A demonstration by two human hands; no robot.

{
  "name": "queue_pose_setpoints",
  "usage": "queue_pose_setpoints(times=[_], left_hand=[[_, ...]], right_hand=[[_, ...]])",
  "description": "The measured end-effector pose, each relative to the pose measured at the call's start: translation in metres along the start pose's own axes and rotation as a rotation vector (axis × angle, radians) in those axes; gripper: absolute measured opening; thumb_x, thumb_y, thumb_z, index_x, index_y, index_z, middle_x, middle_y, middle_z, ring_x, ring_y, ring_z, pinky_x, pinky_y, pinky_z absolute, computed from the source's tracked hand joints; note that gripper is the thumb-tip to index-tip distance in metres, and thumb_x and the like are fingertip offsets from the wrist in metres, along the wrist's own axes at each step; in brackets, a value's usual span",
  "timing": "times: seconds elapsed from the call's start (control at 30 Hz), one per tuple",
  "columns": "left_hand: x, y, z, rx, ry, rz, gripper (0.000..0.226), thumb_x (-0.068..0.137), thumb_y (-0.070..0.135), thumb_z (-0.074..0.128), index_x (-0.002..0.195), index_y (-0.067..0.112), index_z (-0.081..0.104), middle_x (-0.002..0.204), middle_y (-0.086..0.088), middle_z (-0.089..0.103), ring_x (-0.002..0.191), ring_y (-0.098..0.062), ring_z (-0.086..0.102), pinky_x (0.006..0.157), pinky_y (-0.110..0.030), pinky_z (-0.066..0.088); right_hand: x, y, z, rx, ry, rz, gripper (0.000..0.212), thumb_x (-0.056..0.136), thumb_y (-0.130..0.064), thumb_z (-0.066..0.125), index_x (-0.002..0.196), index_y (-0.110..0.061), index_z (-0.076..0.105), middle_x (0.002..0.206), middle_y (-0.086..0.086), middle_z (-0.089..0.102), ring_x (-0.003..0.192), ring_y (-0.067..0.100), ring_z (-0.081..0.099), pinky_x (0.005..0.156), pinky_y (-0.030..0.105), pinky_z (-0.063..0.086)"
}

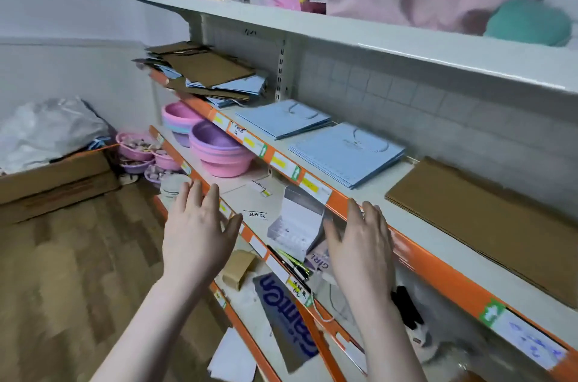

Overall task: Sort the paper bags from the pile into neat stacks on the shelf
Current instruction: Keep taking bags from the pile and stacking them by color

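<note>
Three neat stacks sit on the white, orange-edged metal shelf (416,234): flat brown paper bags (488,222) and two light-blue stacks (347,153) (283,118). The jumbled brown-and-blue pile (203,75) overhangs the far-left edge and could slide off if tugged. Left hand (200,234) and right hand (362,244) hover empty, fingers spread.

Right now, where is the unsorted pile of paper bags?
In the head view, the messy pile sits at the shelf's far left end, left of the first blue stack.
</note>
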State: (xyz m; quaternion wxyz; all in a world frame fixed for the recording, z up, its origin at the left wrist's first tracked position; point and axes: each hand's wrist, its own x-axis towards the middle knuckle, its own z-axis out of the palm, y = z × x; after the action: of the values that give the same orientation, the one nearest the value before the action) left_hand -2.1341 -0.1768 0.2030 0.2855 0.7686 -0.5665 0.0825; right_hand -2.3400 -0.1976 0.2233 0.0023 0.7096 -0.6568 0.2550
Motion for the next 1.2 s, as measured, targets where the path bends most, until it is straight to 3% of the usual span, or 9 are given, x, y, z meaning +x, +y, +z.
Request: queue_pose_setpoints(times=[0.27,0.4,0.6,0.97,1.1,1.2], left_hand=[[0.076,-0.060,0.025,0.025,0.026,-0.018,0.058,0.070,0.027,0.081,0.114,-0.004,0.061,0.122,-0.030,0.056,0.119,-0.050,0.047,0.098,-0.054,0.040],[0.147,-0.086,0.045,0.092,0.063,-0.006,0.060,0.074,0.039,0.062,0.113,-0.007,0.062,0.118,-0.032,0.058,0.115,-0.050,0.051,0.097,-0.056,0.040],[0.271,-0.122,0.069,0.086,0.065,-0.021,0.061,0.083,0.034,0.067,0.131,0.000,0.051,0.140,-0.026,0.042,0.137,-0.040,0.029,0.113,-0.046,0.022],[0.442,-0.193,0.107,0.042,0.078,-0.049,0.056,0.090,0.040,0.057,0.131,0.003,0.049,0.144,-0.022,0.038,0.138,-0.038,0.026,0.112,-0.045,0.022],[0.508,-0.232,0.131,-0.011,0.091,0.005,0.058,0.090,0.044,0.055,0.131,0.003,0.050,0.142,-0.022,0.040,0.136,-0.037,0.028,0.108,-0.047,0.026],[0.561,-0.260,0.144,-0.052,0.037,0.015,0.061,0.092,0.046,0.051,0.138,0.007,0.043,0.148,-0.019,0.033,0.140,-0.033,0.022,0.111,-0.043,0.019]], right_hand=[[0.073,-0.058,0.051,0.018,0.008,0.007,0.055,0.095,-0.040,0.045,0.141,-0.009,0.040,0.143,0.015,0.039,0.135,0.029,0.031,0.108,0.038,0.026],[0.133,-0.086,0.092,0.024,0.000,0.008,0.057,0.096,-0.042,0.042,0.143,-0.011,0.037,0.145,0.013,0.037,0.135,0.027,0.029,0.109,0.036,0.024],[0.243,-0.135,0.152,0.124,0.024,0.038,0.055,0.091,-0.036,0.054,0.136,-0.005,0.046,0.136,0.020,0.046,0.129,0.035,0.037,0.106,0.042,0.030],[0.377,-0.225,0.229,0.080,-0.050,0.004,0.058,0.095,-0.042,0.044,0.144,-0.011,0.035,0.148,0.012,0.033,0.138,0.027,0.025,0.111,0.035,0.022],[0.409,-0.260,0.267,0.077,0.062,0.046,0.052,0.088,-0.035,0.059,0.131,-0.006,0.051,0.129,0.018,0.052,0.122,0.034,0.044,0.100,0.042,0.037],[0.438,-0.294,0.292,0.057,0.113,0.098,0.052,0.089,-0.033,0.060,0.131,-0.004,0.051,0.131,0.020,0.050,0.126,0.036,0.041,0.102,0.043,0.034]])
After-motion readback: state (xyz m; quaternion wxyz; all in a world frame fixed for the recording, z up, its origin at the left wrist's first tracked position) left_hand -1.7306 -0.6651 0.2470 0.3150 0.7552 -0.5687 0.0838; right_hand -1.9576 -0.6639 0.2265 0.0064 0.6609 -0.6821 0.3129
